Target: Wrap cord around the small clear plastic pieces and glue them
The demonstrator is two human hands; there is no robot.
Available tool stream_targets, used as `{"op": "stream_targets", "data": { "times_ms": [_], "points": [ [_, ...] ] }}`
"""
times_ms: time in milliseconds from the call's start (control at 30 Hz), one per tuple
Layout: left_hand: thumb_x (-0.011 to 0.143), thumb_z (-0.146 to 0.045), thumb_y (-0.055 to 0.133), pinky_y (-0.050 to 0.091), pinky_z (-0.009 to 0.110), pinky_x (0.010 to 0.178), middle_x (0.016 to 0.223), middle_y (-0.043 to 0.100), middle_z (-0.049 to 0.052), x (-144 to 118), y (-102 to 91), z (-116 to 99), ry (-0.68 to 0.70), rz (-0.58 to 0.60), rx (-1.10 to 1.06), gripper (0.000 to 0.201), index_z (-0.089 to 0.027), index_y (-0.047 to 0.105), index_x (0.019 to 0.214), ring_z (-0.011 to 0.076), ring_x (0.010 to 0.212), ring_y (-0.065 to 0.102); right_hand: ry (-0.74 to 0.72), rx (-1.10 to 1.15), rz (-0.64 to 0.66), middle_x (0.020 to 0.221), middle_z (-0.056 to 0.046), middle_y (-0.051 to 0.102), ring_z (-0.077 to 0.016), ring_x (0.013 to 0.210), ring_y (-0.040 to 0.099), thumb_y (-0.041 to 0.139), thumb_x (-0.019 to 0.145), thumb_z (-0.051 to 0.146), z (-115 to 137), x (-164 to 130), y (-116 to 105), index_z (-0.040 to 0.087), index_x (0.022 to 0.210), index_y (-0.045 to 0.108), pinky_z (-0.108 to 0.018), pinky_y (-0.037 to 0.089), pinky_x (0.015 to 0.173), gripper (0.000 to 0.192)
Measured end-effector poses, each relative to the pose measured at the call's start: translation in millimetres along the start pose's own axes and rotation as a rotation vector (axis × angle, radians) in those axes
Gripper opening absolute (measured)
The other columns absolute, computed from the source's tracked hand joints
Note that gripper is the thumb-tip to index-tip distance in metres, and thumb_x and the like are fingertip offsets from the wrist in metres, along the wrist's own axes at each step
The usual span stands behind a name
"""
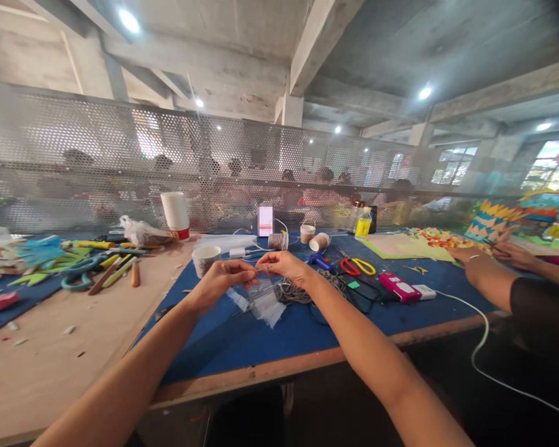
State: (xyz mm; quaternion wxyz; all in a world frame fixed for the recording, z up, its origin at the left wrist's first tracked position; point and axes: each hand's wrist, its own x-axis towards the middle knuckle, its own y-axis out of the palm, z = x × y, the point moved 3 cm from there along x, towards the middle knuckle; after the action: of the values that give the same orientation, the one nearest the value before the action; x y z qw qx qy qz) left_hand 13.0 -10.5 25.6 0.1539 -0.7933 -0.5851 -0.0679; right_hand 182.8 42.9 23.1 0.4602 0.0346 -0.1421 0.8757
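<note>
My left hand (224, 280) and my right hand (286, 268) meet above the blue mat (242, 354), both with fingertips pinched. Between them is something small and thin, too fine to name. Below the fingers lie clear plastic strips (268, 307). A heap of grey-brown cord (291, 292) rests just under my right hand, partly hidden by it. Beyond my left hand stands a paper cup (205, 259). A blue glue gun (320, 261) lies past my right hand, beside scissors (358, 267) with red and yellow handles.
A magenta box (399, 287) with a white plug and cable sits to the right. Behind are a phone (265, 220), a cup stack (175, 216) and a yellow bottle (364, 224). Teal scissors (81, 273) and cutters lie left. Another person's hands (468, 256) work at the far right.
</note>
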Motion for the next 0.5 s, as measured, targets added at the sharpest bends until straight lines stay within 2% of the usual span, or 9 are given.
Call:
{"op": "stream_targets", "data": {
  "times_ms": [167, 333, 500],
  "points": [
    [0.07, -0.037, 0.075, 0.047, 0.028, 0.064, 0.075, 0.073, 0.007, 1.5, -7.4, -1.2, 0.032, -0.156, -0.003, 0.021, -0.017, 0.076, 0.078, 0.0172, 0.063, 0.06, -0.02, 0.007, -0.029, 0.06, 0.005, 0.053, -0.0056, 0.053, 0.038, 0.078, 0.066, 0.04, -0.7, 1.1, 4.5, 0.012, 0.08, 0.067, -0.02, 0.026, 0.05, 0.033],
    [0.068, -0.036, 0.076, 0.046, 0.027, 0.061, 0.071, 0.073, 0.005, 3.8, -12.9, 3.2, 0.064, -0.347, 0.106, 0.02, -0.018, 0.075, 0.077, 0.0177, 0.061, 0.061, -0.052, -0.034, 0.016, 0.057, 0.005, 0.052, -0.0064, 0.052, 0.04, 0.069, 0.074, 0.031, -0.2, 0.4, 10.4, 0.014, 0.077, 0.067, -0.02, 0.027, 0.05, 0.017],
    [0.068, -0.036, 0.076, 0.047, 0.027, 0.064, 0.07, 0.073, 0.003, 2.9, -11.5, 6.4, 0.087, -0.409, 0.116, 0.019, -0.02, 0.076, 0.078, 0.0182, 0.064, 0.064, -0.047, -0.068, 0.059, 0.058, 0.004, 0.054, -0.007, 0.051, 0.046, 0.063, 0.077, 0.022, -3.1, 0.2, 15.3, 0.015, 0.08, 0.068, -0.019, 0.03, 0.049, 0.008]
  ]
}}
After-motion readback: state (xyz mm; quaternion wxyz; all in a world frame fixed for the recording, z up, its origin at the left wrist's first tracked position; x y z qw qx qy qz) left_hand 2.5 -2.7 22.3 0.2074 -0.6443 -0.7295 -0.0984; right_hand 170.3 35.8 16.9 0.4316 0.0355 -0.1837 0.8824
